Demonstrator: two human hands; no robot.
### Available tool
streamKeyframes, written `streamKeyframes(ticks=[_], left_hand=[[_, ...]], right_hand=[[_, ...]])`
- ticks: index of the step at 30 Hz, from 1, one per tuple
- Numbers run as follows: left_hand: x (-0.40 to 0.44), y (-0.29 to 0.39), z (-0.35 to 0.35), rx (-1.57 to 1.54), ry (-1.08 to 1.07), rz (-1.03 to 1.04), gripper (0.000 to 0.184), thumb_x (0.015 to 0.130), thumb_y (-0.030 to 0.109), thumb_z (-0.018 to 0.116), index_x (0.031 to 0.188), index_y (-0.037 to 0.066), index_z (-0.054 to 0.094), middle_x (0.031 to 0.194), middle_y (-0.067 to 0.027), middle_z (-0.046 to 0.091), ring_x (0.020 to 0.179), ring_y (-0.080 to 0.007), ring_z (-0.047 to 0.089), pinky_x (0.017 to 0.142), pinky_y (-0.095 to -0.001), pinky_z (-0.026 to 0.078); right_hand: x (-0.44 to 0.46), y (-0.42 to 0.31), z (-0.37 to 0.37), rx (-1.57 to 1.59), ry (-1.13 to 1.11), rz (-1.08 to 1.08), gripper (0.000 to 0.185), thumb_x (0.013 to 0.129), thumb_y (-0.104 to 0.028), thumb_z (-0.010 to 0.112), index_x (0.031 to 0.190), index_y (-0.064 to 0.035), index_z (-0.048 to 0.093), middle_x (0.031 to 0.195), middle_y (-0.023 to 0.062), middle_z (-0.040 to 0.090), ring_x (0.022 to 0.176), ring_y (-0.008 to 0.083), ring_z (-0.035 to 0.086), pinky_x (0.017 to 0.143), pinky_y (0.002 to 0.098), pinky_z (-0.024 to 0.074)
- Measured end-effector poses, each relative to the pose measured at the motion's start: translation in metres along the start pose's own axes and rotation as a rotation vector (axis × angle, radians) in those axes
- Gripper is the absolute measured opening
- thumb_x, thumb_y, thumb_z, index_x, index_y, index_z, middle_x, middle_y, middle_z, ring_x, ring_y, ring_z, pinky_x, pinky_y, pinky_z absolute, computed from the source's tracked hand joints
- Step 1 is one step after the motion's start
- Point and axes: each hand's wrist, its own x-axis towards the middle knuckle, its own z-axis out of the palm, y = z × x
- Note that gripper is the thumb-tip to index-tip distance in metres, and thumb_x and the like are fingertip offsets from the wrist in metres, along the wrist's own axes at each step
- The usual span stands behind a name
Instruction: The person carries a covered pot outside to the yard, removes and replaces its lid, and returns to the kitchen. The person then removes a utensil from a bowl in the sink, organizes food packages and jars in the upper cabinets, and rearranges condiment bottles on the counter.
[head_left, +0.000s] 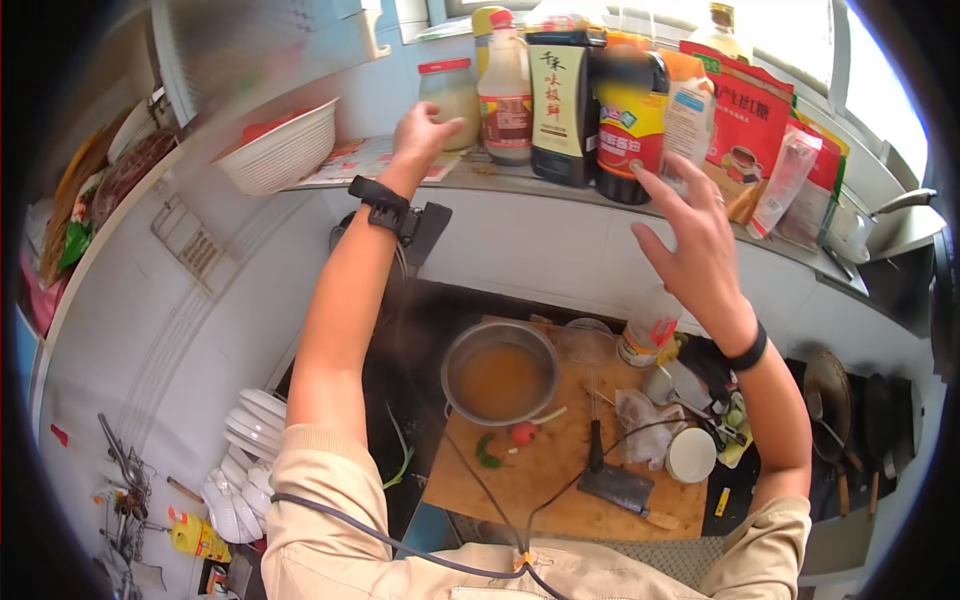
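My left hand is raised at the shelf, beside a glass jar with a red lid. Its fingers are loosely curled with the thumb apart, and nothing shows in them. My right hand is spread, its fingertips close to a dark soy sauce bottle with a red and yellow label; whether they touch cannot be told. Between the hands stand a red-capped bottle and a dark bottle with a pale green label. Red packets lean further right.
Below, a metal pot of brownish liquid stands on a wooden board. A cleaver, a small red round item and a white bowl are there too. A white basket sits on the shelf; pans are at right.
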Motion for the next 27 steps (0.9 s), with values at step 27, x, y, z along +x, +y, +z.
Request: streamKeyframes(ticks=[27], left_hand=[[0.033,-0.085,-0.055,-0.37,-0.414,0.111,0.062,0.083,0.051,0.067,0.115,-0.002,0.059,0.114,-0.0163,0.061,0.108,-0.0224,0.06,0.091,-0.0322,0.049]], right_hand=[[-0.11,-0.07,0.039,1.031,-0.659,0.706,0.033,0.085,-0.007,0.065,0.117,-0.0015,0.061,0.121,0.0116,0.058,0.099,0.0196,0.061,0.082,0.0313,0.0519]])
